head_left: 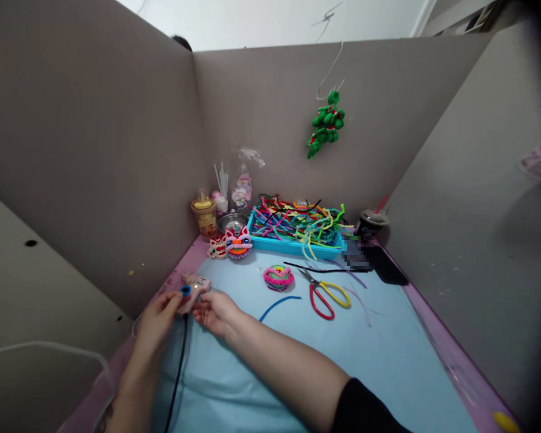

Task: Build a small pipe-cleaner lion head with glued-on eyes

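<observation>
Pink little tool [193, 294] with a blue round button on top and a tiny green light, held between both hands at the left edge of the blue mat [379, 355]. Left hand [158, 319] wrapped around its back end, thumb by the blue button. Right hand [216, 313] pinching the front part with bent fingers. Black cord [178, 373] hanging down from the tool, running toward the body between the two arms. No words or labels readable on the tool.

Close by on the mat: a short blue fuzzy stick [279, 304], a pink and rainbow fuzzy ring [278, 277], and scissors [324, 294] with one red and one yellow handle, lying open. Farther back, a blue tray [293, 245] piled with fuzzy sticks in many colours. Left of the tray, a small fuzzy lion face [238, 243] in pink and orange, plus a brown jar [204, 218] with a yellow lid. Green fuzzy toy [325, 125] hanging on a wire against the grey wall.
</observation>
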{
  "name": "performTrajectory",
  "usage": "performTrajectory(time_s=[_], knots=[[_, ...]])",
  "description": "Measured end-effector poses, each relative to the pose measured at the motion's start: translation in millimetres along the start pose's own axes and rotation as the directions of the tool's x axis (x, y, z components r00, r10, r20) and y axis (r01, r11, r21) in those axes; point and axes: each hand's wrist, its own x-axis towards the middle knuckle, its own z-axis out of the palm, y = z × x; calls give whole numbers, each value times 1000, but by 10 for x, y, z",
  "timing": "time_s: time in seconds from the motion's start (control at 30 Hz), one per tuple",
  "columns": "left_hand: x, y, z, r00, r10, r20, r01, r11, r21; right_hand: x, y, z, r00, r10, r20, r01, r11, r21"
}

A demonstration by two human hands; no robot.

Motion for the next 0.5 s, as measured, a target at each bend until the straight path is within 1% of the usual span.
performTrajectory(time_s=[0.1, 0.13, 0.23, 0.3, 0.4, 0.47, 0.5], knots=[[-68, 115, 78, 1000, -4, 24, 5, 998, -63, 23, -44, 36, 989, 121, -87, -124, 992, -26], [-100, 161, 115, 999, -7, 36, 11, 995, -97, 32, -61, 54, 983, 141, -116, -146, 989, -33], [-207, 292, 216, 996, -37, 85, 53, 978, -200, 39, -116, 113, 973, 126, -192, -137, 989, -47], [-275, 361, 239, 995, -62, 82, 82, 961, -264, -7, -151, 140, 973, 73, -218, -86, 995, -50], [-352, 456, 214, 998, -69, 9, 68, 938, -341, -199, -212, 129, 973, -30, -231, 19, 998, -53], [-379, 526, 220, 998, -49, -35, 31, 919, -393, -404, -280, 77, 962, -141, -234, 136, 990, -37], [-384, 560, 249, 998, -40, -40, 19, 908, -419, -521, -328, 34, 944, -244, -221, 250, 968, -1]])
